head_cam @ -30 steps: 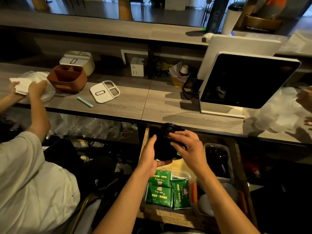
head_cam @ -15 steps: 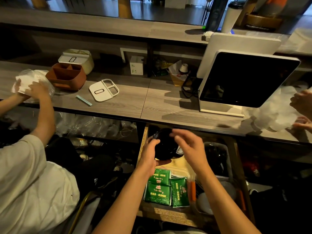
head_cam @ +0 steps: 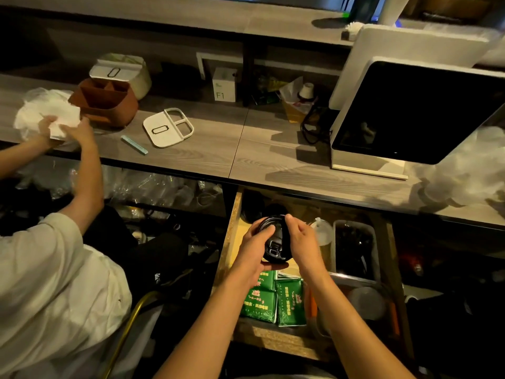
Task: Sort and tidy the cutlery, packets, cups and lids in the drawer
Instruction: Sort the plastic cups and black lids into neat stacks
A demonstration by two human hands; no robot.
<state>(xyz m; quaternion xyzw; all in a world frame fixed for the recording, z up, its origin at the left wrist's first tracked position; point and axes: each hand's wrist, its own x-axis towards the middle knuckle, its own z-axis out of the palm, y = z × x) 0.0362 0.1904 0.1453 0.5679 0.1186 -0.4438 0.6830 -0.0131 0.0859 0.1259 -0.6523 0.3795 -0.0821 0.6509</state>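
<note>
1. Holding a black lid [head_cam: 274,243] over the open drawer [head_cam: 231,242], the person uses both hands at once.
2. The left hand [head_cam: 252,251] curls around the left side of the lid, with the thumb on its top and the fingers under it.
3. The right hand [head_cam: 302,242] grips the right rim of the lid, fingers bent – the fingertips [head_cam: 288,218] touch its far edge.
4. The lid is tilted toward the camera, so its drinking flap shows.
5. Below the hands, green packets [head_cam: 273,299] lie in the front part of the drawer, side by side.
6. A clear plastic bin [head_cam: 355,248] with dark contents stands at the right side of the drawer; what is inside is too dark to tell.
7. On the counter [head_cam: 218,149] above sit a brown divided box [head_cam: 105,102], a white divided lid [head_cam: 168,130] and a dark screen [head_cam: 415,110].
8. At the left, a second person in a white shirt holds white paper [head_cam: 61,121] with both hands – near the brown box.
</note>
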